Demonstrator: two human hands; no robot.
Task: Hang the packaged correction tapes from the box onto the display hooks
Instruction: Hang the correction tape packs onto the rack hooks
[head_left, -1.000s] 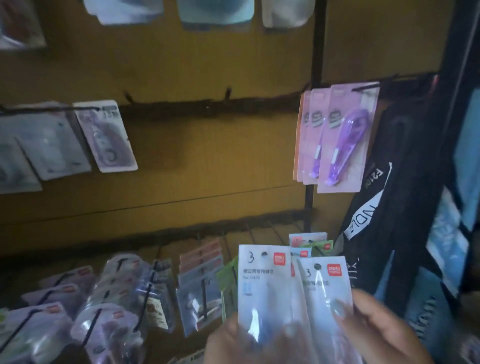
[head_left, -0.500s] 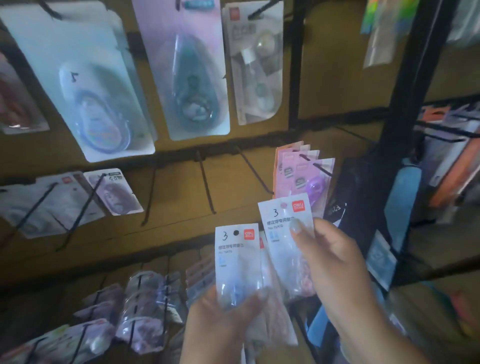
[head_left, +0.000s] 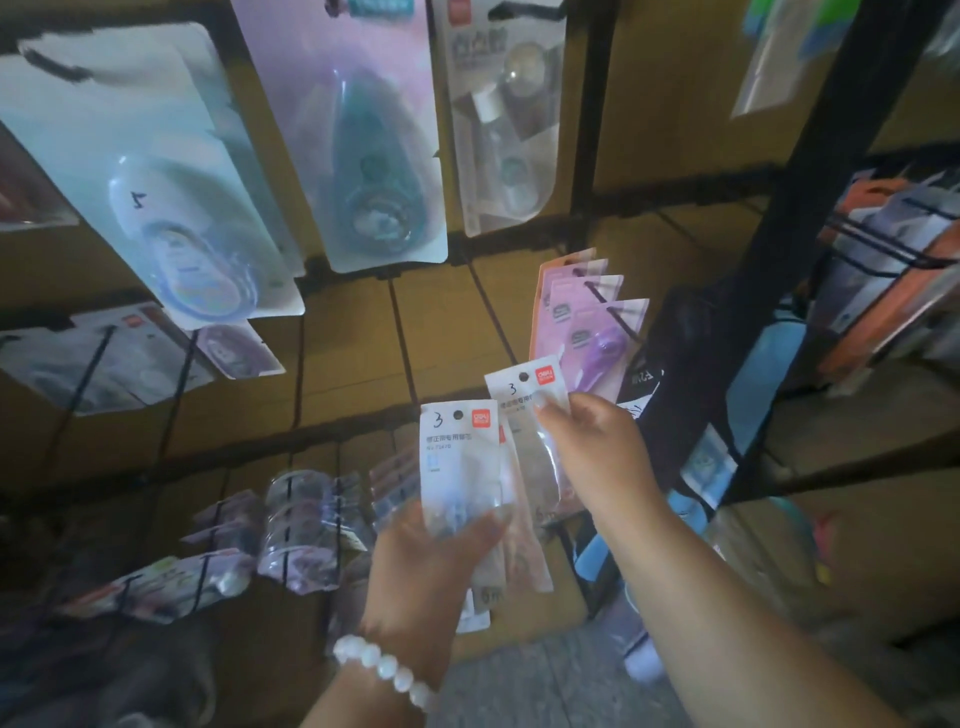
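right hand (head_left: 592, 447): pinching one white packet (head_left: 524, 389) by its upper part, thumb over the front, hang hole clear at the top
left hand (head_left: 436, 551): closed around the lower ends of the remaining stack (head_left: 460, 457), front packet upright with its hole at the top; white bead bracelet (head_left: 384, 670) on that wrist
target: two bare hooks (head_left: 400, 332) on the brown panel, between the hanging blister cards (head_left: 358, 130) on the left and the purple tapes (head_left: 592, 322) on the right
key relation: bare hooks lie up and left of the right hand's packet; the nearer one, the rod running toward the purple tapes, ends just beside the packet's top. Packet's long axis near vertical, tilted slightly left; hooks project toward the viewer
nearer hand: right
next move (judgement): bring the hole onto the hook tip and slide the packet back
risk: small hole, dim light, easy to miss the tip
box: not visible
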